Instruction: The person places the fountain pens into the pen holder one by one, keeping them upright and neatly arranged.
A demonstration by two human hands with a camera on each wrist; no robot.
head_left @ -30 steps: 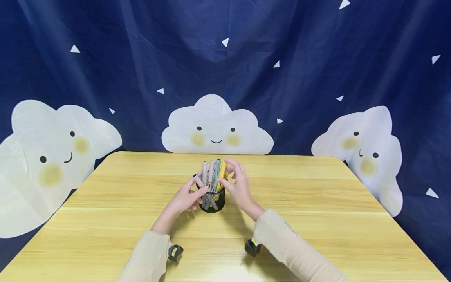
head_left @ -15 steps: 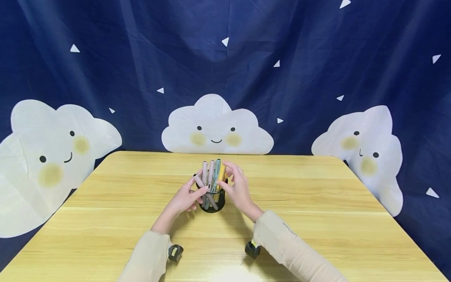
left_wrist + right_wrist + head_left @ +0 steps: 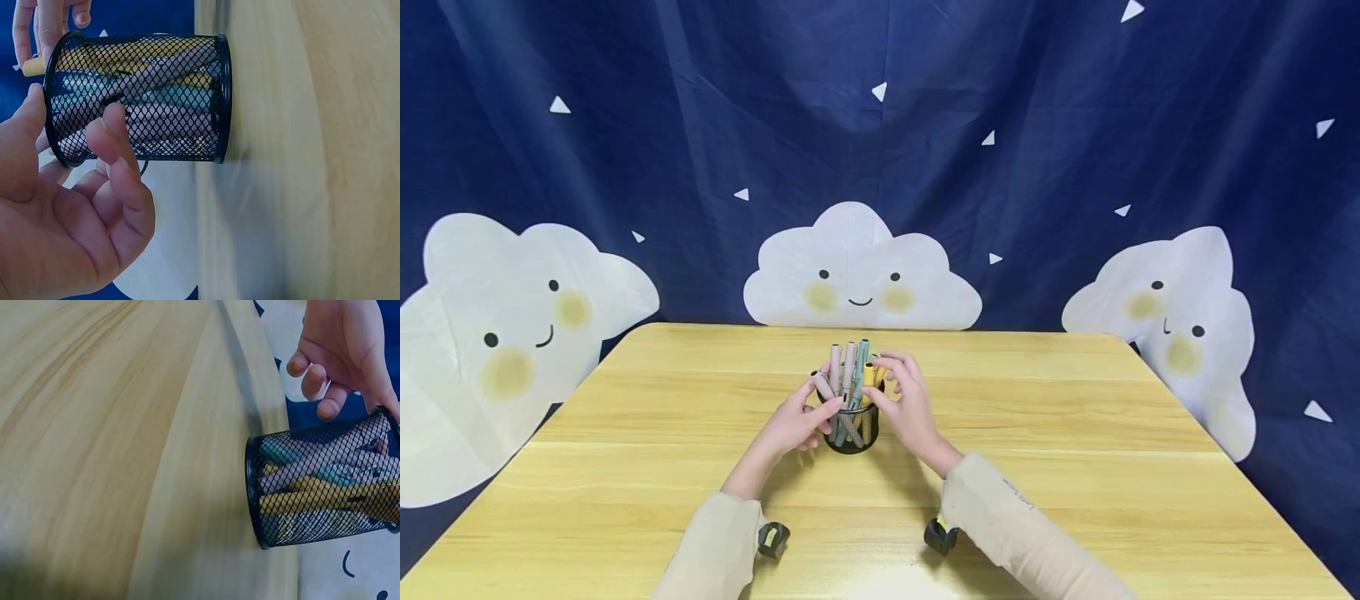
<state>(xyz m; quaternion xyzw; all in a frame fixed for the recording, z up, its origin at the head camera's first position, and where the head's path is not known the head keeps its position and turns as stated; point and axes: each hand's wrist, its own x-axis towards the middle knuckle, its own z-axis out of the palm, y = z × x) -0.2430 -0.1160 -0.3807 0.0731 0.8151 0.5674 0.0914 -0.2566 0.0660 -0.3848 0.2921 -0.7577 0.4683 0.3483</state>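
A black mesh pen holder [image 3: 869,440] stands upright on the table, filled with capped pens. My left hand [image 3: 793,421] holds its left side near the rim, thumb in front. In the left wrist view, that hand's fingers [image 3: 134,194] curl beside the mesh. My right hand [image 3: 912,410] pinches the top of a yellow pen [image 3: 869,375] between thumb and index finger, at the holder's right side. Most of this pen is down inside the mesh. Pale pinkish pens [image 3: 836,360] and a teal pen [image 3: 862,354] stick up to its left. Another yellow pen [image 3: 881,372] is partly hidden by my right fingers.
The light wood table [image 3: 1060,400] extends on both sides and in front of the holder. A dark blue curtain [image 3: 1045,100] with white clouds hangs behind the far edge. A black wrist camera [image 3: 773,539] is on the left sleeve, another [image 3: 940,536] on the right.
My right hand has lowered the yellow pen into the holder; its top has dropped below the teal pen's top and now tilts toward me. My left hand has stayed in place.
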